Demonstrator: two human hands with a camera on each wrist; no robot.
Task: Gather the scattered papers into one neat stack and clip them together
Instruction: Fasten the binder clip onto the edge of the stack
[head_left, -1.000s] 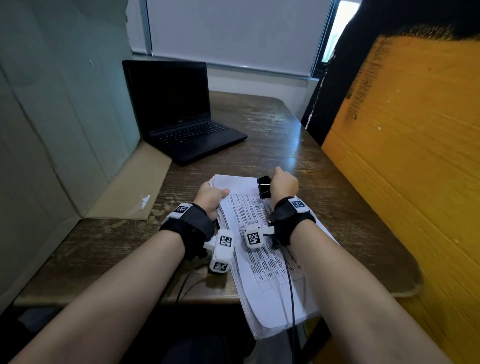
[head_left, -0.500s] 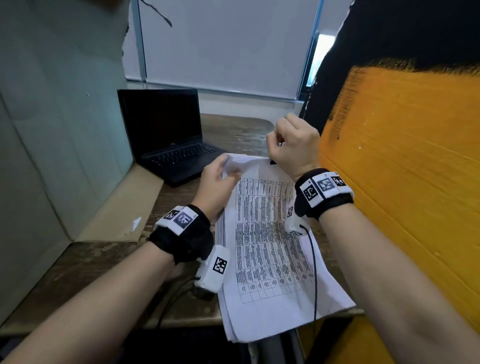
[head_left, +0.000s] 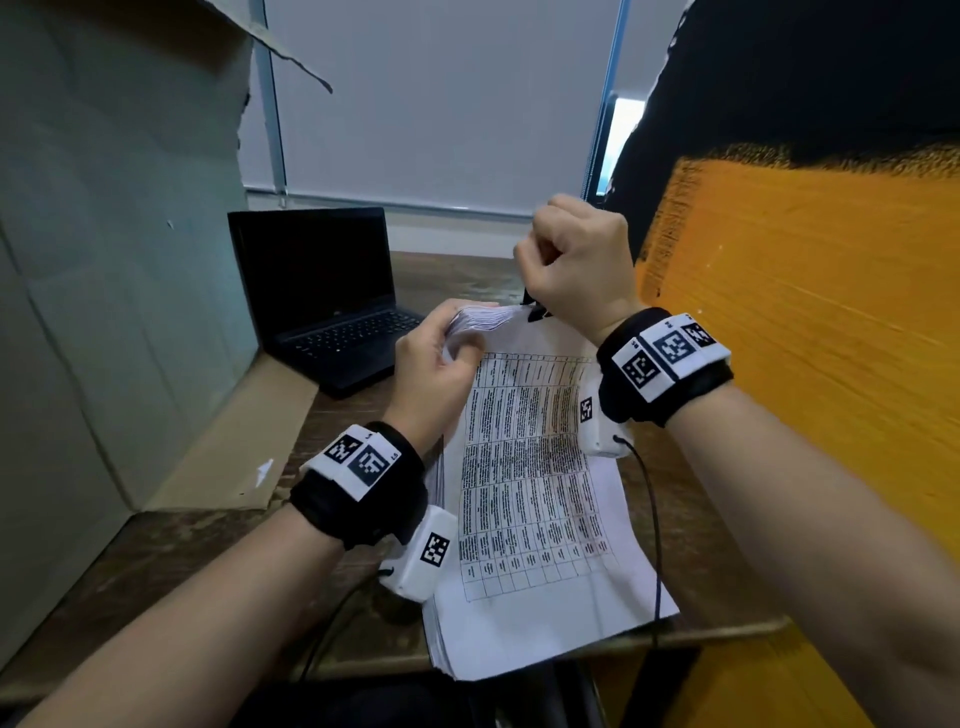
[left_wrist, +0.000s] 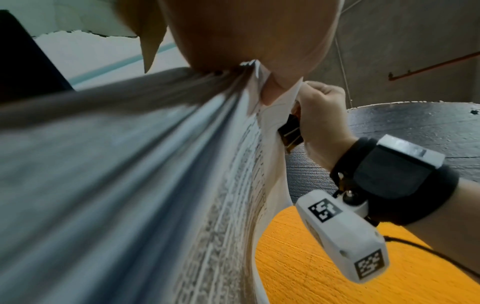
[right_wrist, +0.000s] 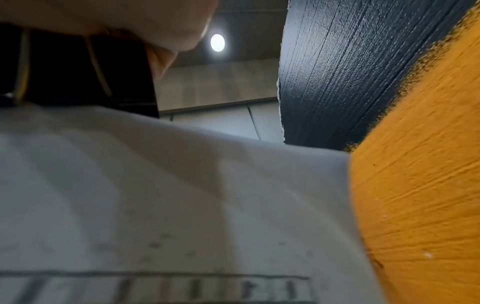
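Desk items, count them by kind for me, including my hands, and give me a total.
Paper stack: 1
Binder clip: 1
Laptop: 1
Hands: 2, left hand gripping the stack's far corner, right hand gripping the clip
Total: 5

No word or number can be read: the printed table on the top sheet of the paper stack (head_left: 530, 467) is too blurred to make out, and the wrist bands (head_left: 670, 353) bear only black-and-white square code patterns.
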